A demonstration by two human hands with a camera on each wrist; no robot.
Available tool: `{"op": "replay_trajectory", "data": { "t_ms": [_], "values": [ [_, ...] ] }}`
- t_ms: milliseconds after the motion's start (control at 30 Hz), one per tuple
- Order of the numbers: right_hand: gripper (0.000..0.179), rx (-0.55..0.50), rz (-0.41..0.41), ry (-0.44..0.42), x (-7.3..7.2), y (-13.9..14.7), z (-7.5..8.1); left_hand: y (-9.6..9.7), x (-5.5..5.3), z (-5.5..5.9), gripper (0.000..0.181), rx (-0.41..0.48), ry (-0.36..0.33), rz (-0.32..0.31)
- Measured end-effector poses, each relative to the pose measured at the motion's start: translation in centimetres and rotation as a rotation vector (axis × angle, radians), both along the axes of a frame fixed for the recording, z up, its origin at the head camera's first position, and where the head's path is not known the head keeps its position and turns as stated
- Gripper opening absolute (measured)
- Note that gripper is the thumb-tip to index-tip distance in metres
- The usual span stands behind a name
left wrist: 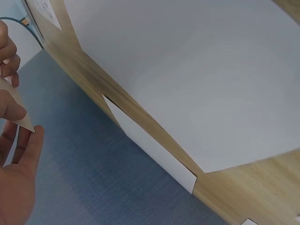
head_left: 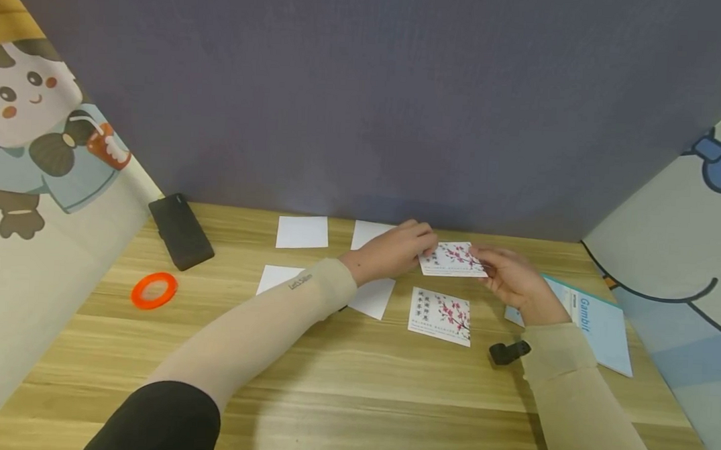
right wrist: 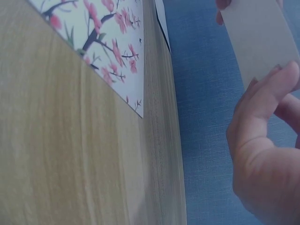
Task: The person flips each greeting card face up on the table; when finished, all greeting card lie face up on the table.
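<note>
A white card printed with pink plum blossom and dark characters is raised between both hands near the back wall. My left hand pinches its left end, thumb on one face and fingers behind in the left wrist view. At the opposite end, my right hand grips the edge between thumb and fingers. The right wrist view shows the plain back of the held card. Just in front of the hands, a second blossom card lies face up on the wooden table.
Several blank white cards lie to the left, some partly under the left forearm. A black box-shaped object and an orange ring sit far left. A light-blue notebook lies right, beside the right forearm. A dark wall closes the back.
</note>
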State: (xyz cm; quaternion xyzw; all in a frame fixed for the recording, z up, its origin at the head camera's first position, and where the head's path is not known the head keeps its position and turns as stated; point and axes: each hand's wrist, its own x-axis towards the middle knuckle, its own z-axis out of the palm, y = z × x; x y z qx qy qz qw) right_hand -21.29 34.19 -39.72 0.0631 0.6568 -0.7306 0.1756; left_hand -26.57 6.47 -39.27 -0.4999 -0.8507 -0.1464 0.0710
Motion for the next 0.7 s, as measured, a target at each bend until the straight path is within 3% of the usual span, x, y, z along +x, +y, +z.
{"op": "replay_trajectory", "data": {
  "t_ms": [133,367,567,633,700],
  "values": [
    [0.032,0.03,-0.011,-0.014,-0.03,0.01,-0.09,-0.08,0.0,-0.07,0.014,0.008,0.016,-0.003],
    [0.028,0.061,0.0,-0.009,0.07,0.03,-0.1,-0.23,0.0,-0.13,0.013,0.033,0.022,0.01],
    [0.02,0.063,-0.002,-0.006,0.33,-0.03,0.04,-0.24,0.05,0.04,0.014,0.042,-0.034,0.074],
    [0.017,0.05,-0.01,-0.007,0.38,-0.02,0.08,-0.24,-0.01,0.0,0.019,0.036,-0.077,0.111],
    [0.014,0.038,-0.012,-0.007,0.38,0.02,0.07,-0.27,-0.09,-0.05,0.031,0.039,-0.166,0.165]
  ]
}}
